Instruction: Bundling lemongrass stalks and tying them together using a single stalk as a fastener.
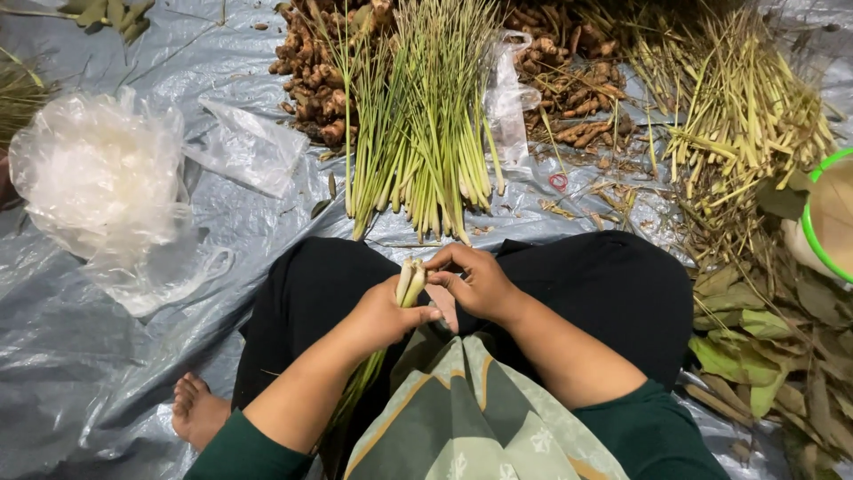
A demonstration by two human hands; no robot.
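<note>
While the small bunch of lemongrass stalks (410, 283) stood over the lap, the left hand (384, 313) was clenched around it and the right hand (474, 280) pinched its pale ends. A loosened grip could have spilled stalks onto the grey tarp (107, 356) beside the lemongrass pile (426, 133).

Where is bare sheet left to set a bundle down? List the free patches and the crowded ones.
Free: the grey plastic sheet at lower left, between the clear bags, the bare foot and the knee. A narrower strip lies between the bags and the lemongrass pile. Crowded: the top, with roots and lemongrass, and the right, with trimmed stalks and dry leaves.
</note>
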